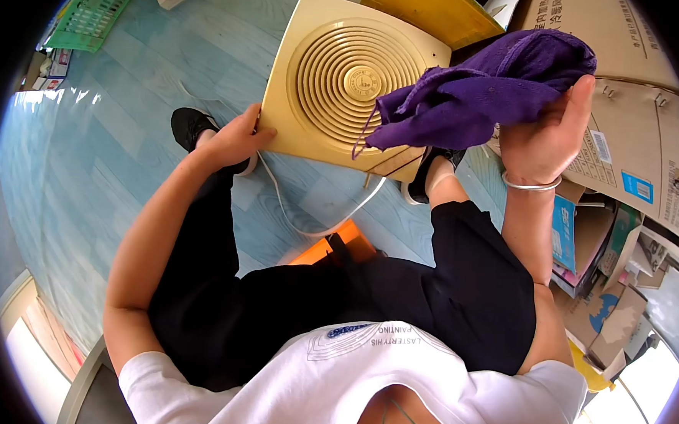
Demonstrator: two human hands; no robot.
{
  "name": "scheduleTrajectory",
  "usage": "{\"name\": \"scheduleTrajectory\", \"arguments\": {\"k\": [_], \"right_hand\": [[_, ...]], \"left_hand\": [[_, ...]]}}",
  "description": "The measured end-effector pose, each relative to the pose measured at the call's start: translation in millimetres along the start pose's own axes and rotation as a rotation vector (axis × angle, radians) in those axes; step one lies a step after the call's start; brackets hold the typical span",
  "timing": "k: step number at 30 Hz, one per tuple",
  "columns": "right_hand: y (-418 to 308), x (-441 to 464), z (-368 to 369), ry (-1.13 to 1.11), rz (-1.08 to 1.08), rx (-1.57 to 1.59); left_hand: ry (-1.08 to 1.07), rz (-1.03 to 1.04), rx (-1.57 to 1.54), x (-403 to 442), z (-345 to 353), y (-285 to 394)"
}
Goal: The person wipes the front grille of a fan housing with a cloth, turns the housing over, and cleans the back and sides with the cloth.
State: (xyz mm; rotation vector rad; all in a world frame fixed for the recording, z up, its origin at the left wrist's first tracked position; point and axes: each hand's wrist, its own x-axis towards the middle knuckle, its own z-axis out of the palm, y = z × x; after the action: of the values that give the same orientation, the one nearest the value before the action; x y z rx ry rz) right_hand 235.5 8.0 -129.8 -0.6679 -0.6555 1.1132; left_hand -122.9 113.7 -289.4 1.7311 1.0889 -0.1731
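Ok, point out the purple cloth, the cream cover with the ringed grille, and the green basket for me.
Purple cloth [485, 95]: head view, on the middle of its folds.
Cream cover [363, 80]: head view, on the hub inside its rings.
Green basket [98, 9]: head view, on its slotted wall.

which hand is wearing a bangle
The right hand, the one with the purple cloth: a silver bangle circles its wrist. The left hand, at the cream panel's edge, has a bare wrist.

A white short-sleeved T-shirt [291, 394] lettered "PAINTING" tops black trousers [483, 285]; the shoes [185, 129] are black, the bangle [531, 186] slim and silvery.
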Motion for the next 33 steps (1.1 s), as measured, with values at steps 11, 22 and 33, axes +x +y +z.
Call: {"name": "scheduleTrajectory", "arguments": {"k": [11, 22, 33], "right_hand": [[85, -10, -64, -0.666, -0.035, -1.708], [125, -29, -63, -0.647, 0.056, -1.895], [135, -44, -54, -0.92, -0.071, -1.64]], "left_hand": [[-0.023, 0.009, -0.017, 6, -1, -6], [-0.005, 0.015, -0.041, 1, -1, 0], [-0.019, -0.014, -0.018, 1, -3, 0]]}}
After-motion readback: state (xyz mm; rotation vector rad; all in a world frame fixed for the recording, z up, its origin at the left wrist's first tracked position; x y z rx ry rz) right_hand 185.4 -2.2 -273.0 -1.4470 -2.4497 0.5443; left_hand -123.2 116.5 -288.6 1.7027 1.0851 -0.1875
